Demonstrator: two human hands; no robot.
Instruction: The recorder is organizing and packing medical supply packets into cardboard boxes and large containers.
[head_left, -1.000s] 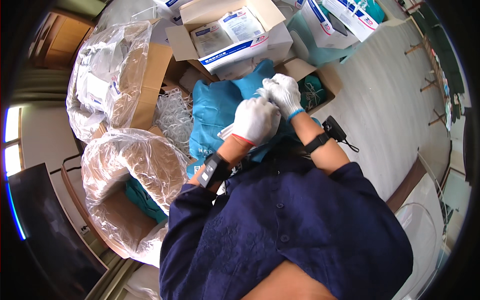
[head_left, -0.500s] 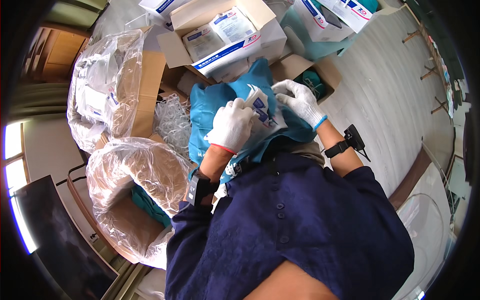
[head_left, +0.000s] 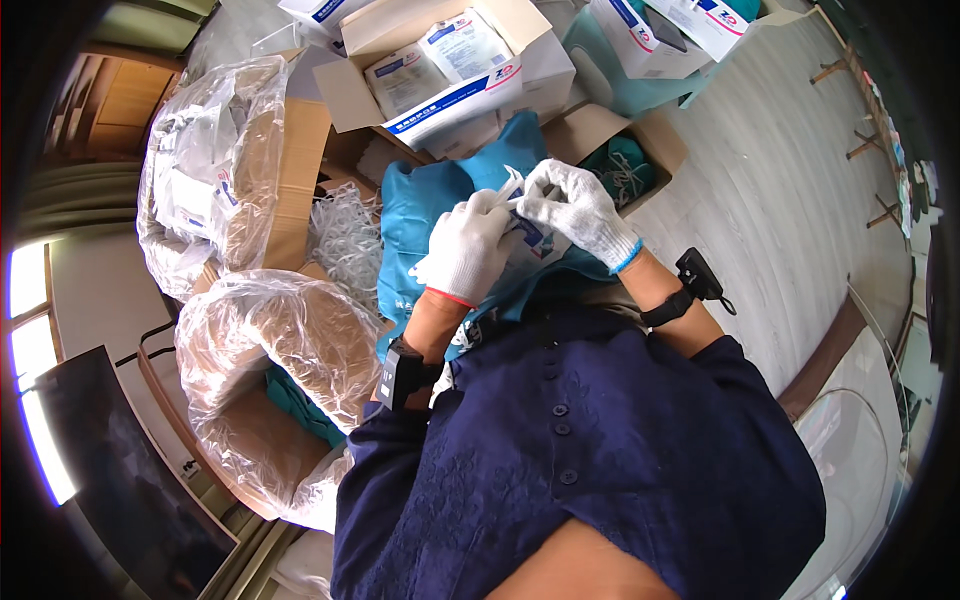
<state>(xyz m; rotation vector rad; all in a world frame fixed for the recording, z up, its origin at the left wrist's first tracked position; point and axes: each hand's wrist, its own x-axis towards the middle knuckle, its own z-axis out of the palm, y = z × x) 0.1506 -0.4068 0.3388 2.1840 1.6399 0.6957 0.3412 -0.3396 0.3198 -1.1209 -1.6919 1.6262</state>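
A stack of white packets with blue print (head_left: 532, 238) is held above a teal cloth (head_left: 425, 205) spread over my lap. My left hand (head_left: 468, 248), in a white knitted glove with a red cuff edge, is closed around the stack's left side. My right hand (head_left: 580, 208), in a similar glove edged in blue, pinches the stack's upper edge, close to my left fingers. The packets' lower part lies on the cloth, and their upper part is partly hidden by my fingers. What the packets contain does not show.
An open carton (head_left: 455, 105) of white packets stands ahead. At left are a plastic-lined box of white packets (head_left: 185, 205) and a plastic-lined carton (head_left: 245, 450) holding teal cloth. White strips (head_left: 345, 235) lie between. A carton with green bundles (head_left: 618, 170) sits beyond my right hand.
My right hand has moved left onto the packets' upper edge, its fingers now pinched there. My left hand keeps its hold, nearly in place.
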